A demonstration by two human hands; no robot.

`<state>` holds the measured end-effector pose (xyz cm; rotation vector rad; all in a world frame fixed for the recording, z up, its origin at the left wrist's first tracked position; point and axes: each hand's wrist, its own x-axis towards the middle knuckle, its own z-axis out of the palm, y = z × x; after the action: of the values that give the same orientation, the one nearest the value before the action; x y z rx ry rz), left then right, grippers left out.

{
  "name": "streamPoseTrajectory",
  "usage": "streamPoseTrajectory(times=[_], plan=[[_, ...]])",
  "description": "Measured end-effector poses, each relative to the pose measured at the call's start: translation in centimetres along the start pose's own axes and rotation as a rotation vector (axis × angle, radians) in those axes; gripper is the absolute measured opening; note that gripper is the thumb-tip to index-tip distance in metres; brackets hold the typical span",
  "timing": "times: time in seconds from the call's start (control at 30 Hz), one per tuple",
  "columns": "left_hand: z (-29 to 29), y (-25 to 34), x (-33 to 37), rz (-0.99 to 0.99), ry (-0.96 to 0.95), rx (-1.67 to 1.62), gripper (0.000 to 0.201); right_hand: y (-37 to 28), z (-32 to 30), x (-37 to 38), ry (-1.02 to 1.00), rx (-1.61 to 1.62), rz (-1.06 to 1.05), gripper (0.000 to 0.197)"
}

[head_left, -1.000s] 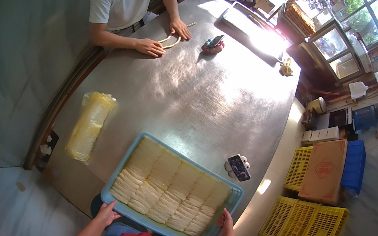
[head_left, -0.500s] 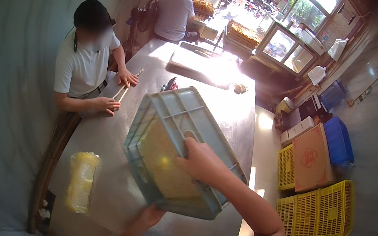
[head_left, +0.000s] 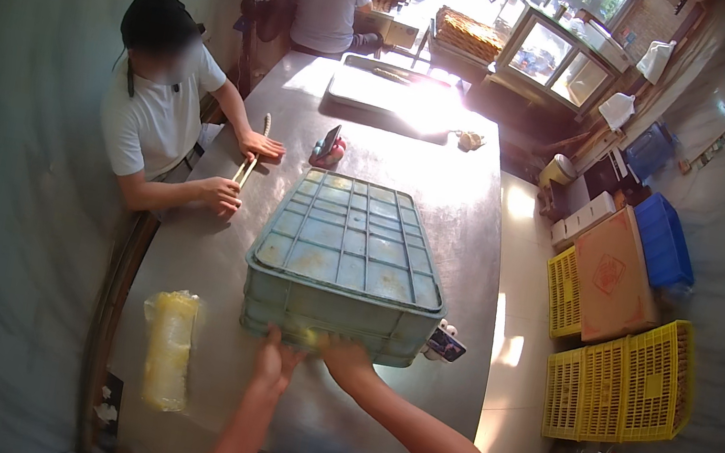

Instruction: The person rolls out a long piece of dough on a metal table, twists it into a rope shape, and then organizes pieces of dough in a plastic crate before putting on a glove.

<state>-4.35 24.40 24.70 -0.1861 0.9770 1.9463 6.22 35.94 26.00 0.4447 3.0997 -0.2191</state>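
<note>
A pale blue-green plastic crate (head_left: 350, 244) is bottom-up on the metal table in front of me, its ribbed base facing upward. My left hand (head_left: 273, 364) touches the lower part of its near wall, with thumb and fingers apart. Beside it, my right hand (head_left: 346, 362) has its fingers bent in at the same wall near the middle; the fingertips are partly hidden. The inside of the crate cannot be seen. Left of my hands lies a yellowish roll in clear plastic wrap (head_left: 168, 349).
Across the table's left side, a person (head_left: 156, 103) handles a dough strand (head_left: 246, 169). Phones on stands (head_left: 329, 141) flank the crate, one (head_left: 446, 343) near its right corner. A metal tray (head_left: 387, 87) lies at the far end. Yellow baskets (head_left: 615, 388) and a cardboard box (head_left: 611, 275) stand right.
The crate has gone from tilted in the air to bottom-up on the table. My right hand has moved from its upper side down to the near wall, next to my left hand.
</note>
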Motion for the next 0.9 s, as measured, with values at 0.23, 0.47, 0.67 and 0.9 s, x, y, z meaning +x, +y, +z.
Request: streamPoseTrajectory(times=[0.23,0.47,0.67,0.9], plan=[[0.6,-1.3,6.1,-0.053,0.010,0.044,0.058,5.7,4.1,-6.7,0.720,1.457,0.842,0.052],[0.5,-3.4,9.2,0.017,-0.066,-0.030,0.052,8.9,3.4,-0.8,0.823,2.541,0.906,0.069],[-0.7,-6.4,11.0,1.123,-0.228,1.907,0.051,9.0,1.1,0.1,0.871,2.554,1.038,0.072],[1.6,-7.6,17.0,1.734,-0.216,1.685,0.046,7.9,-0.2,0.4,0.854,2.556,1.061,0.066]])
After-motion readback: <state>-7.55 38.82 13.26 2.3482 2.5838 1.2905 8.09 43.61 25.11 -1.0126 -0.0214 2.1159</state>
